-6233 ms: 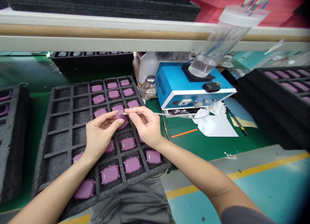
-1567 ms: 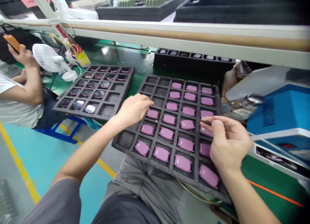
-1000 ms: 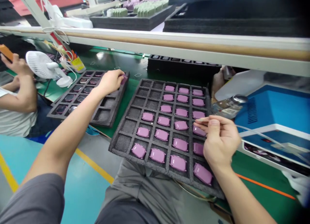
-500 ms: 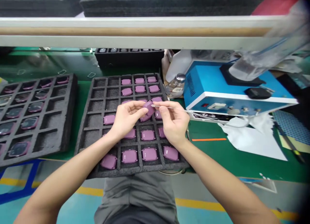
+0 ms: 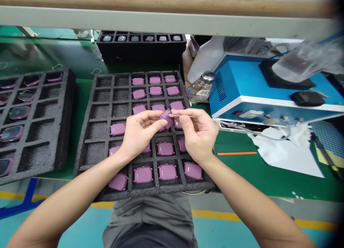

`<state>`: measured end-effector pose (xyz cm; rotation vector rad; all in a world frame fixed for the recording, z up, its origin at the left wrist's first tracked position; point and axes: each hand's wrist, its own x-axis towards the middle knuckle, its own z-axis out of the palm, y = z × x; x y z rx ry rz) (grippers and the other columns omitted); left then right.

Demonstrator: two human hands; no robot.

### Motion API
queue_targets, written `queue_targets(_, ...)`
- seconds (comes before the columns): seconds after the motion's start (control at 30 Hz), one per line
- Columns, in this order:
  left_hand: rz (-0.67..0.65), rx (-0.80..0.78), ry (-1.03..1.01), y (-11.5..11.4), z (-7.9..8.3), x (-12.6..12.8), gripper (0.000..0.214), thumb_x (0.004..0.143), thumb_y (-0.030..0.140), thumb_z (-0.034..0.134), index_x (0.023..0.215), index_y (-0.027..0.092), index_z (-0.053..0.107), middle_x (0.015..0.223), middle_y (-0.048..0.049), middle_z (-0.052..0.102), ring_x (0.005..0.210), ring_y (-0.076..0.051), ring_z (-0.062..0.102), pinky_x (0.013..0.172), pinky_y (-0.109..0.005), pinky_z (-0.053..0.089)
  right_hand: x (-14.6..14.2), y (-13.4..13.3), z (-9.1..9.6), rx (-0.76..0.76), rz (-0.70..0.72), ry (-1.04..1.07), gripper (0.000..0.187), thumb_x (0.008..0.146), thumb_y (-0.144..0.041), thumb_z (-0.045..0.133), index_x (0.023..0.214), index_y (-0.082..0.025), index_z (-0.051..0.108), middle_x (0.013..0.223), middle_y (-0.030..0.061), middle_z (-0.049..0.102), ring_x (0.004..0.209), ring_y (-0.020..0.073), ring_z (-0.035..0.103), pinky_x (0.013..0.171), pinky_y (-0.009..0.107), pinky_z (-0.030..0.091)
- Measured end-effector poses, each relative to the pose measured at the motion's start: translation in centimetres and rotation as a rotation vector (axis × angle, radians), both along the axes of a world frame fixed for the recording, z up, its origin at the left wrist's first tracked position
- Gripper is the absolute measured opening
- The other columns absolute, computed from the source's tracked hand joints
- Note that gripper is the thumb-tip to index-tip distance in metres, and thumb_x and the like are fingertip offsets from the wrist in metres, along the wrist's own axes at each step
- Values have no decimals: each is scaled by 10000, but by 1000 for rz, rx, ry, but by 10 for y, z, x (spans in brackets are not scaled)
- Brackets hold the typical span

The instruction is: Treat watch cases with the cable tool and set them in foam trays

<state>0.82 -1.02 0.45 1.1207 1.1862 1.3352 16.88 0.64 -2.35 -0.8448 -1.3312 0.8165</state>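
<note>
My left hand (image 5: 138, 133) pinches a small purple housing (image 5: 166, 118) above the black foam tray (image 5: 103, 108) on my lap. Thumb and fingers of my right hand (image 5: 199, 133) are closed on a thin metal nozzle (image 5: 188, 116) with a clear tube running off to the right. The nozzle's tip touches the held housing. Several more purple housings (image 5: 167, 171) lie in the tray's right-hand cells; the left cells are bare.
A second foam tray (image 5: 40, 133) with glass-faced parts lies to the left. A blue machine (image 5: 249, 94), a glass bottle (image 5: 200, 88) and a white jug stand to the right. White cloth (image 5: 285, 151) lies on the green mat. A rail crosses overhead.
My left hand reached to the left tray, came back and took up a purple housing. Since half a second ago both hands hold almost still; the camera has dipped slightly.
</note>
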Motion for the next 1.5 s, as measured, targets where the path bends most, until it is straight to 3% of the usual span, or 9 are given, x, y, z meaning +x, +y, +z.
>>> queue_targets(0.43, -10, 9, -18, 0, -2, -1, 294, 695, 291, 911, 923, 155, 785, 894, -63, 811, 830, -206, 776, 819, -329, 636, 1, 0, -3, -15, 22, 28, 123, 957, -326, 680, 1001, -229, 743, 1017, 64, 788, 943, 215, 770, 919, 431, 642)
queue_targets(0.87, -15, 25, -17, 0, -3, 1, 288, 697, 305, 911, 921, 168, 793, 900, -62, 812, 835, -214, 780, 830, -341, 641, 1, 0, -1, -10, 8, -15, 120, 951, -323, 680, 985, -225, 740, 993, 58, 797, 938, 208, 777, 876, 385, 652)
queue_targets(1.13, 24, 21, 98, 2, -1, -2, 347, 692, 363, 916, 953, 165, 803, 911, -70, 815, 845, -231, 779, 854, -353, 641, -1, 4, 4, -9, 26, 21, 103, 941, -302, 693, 975, -224, 750, 980, 49, 800, 882, 172, 774, 799, 305, 648)
queue_targets(1.3, 85, 28, 259, 6, 2, -4, 354, 710, 412, 906, 993, 220, 814, 950, -48, 819, 845, -240, 779, 856, -355, 645, -3, 11, 7, 7, 61, 31, 193, 944, -415, 672, 944, -234, 735, 971, 38, 799, 899, 170, 772, 846, 310, 648)
queue_targets(1.5, 102, 14, 301, 8, 2, -5, 393, 686, 440, 915, 1010, 243, 815, 981, -42, 816, 874, -257, 775, 860, -371, 650, -3, 19, 3, -17, 108, 47, 261, 933, -481, 659, 955, -231, 729, 974, 40, 795, 894, 172, 770, 847, 313, 650)
